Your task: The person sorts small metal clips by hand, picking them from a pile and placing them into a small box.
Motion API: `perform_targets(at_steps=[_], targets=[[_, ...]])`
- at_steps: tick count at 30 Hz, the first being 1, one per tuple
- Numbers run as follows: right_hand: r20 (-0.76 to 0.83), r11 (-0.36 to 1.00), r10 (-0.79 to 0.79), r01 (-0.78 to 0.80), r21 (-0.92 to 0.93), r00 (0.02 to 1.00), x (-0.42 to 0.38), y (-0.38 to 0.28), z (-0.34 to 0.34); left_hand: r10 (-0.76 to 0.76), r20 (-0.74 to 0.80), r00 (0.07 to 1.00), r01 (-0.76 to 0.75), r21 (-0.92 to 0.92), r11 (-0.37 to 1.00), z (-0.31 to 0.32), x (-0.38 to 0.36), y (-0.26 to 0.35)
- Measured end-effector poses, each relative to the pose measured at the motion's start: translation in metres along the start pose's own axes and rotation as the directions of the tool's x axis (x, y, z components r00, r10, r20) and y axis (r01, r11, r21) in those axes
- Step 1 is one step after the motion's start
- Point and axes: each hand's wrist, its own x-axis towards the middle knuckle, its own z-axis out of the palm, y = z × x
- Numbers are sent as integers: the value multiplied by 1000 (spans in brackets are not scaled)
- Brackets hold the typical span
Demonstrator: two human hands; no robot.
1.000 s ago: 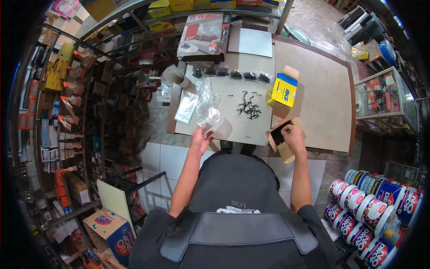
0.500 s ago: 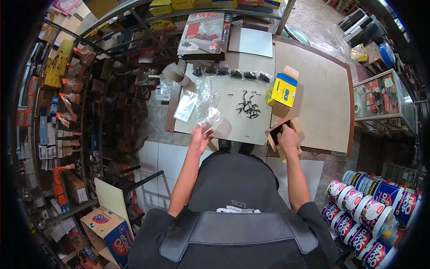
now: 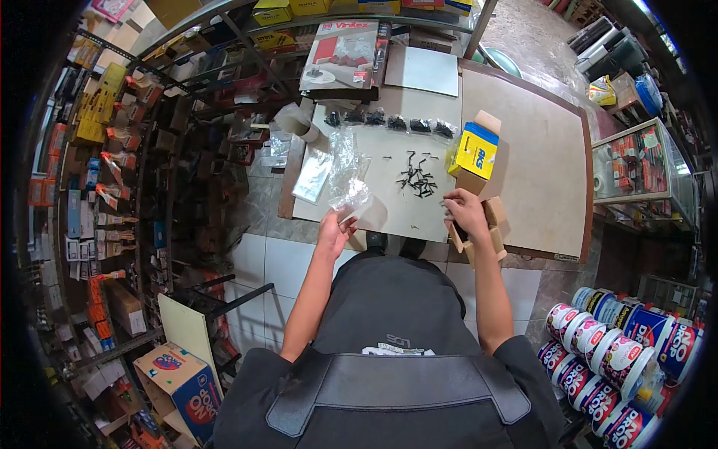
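My left hand [image 3: 335, 233] pinches a clear plastic bag [image 3: 350, 197] at the table's near edge. My right hand [image 3: 468, 215] is raised over the left side of an open cardboard box [image 3: 494, 215], fingers closed together; something small and dark may be in them, but I cannot make it out. The hand hides part of the box's inside. Ahead, between the hands, lies a loose pile of black screws [image 3: 420, 185]. Behind the box stands an open yellow and blue carton [image 3: 476, 151]. More clear bags [image 3: 343, 153] lie flat beyond my left hand.
Several small bags of black screws [image 3: 397, 123] form a row across the table [image 3: 535, 165]. A plastic-wrapped roll [image 3: 305, 129] and a Vinilex box [image 3: 340, 56] stand at the back left. Shelves flank the left; paint buckets [image 3: 598, 340] are stacked at the lower right.
My right hand has come up out of the cardboard box and shifted left, its fingers now showing above the box's edge. My left hand still holds the bag in about the same place.
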Motion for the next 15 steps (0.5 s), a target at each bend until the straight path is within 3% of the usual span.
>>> perform_targets(at_steps=[3,8,12,14,15], targets=[[12,998,37,-38,50,999,20,1,30,6,-2,1000,-6,-1,1000,0,0,-1],[-38,966,27,-36,-258,999,62,20,61,13,10,1000,-13,0,1000,-9,1,-5],[-56,981,-26,15,-191,998,73,28,68,14,0,1000,-14,15,1000,-12,-4,-6],[-136,974,-224,216,-69,965,75,40,68,13,-3,1000,-13,16,1000,-12,-5,-6],[-133,974,-223,215,-71,966,68,36,64,12,-4,1000,-12,18,1000,-13,-5,-7]])
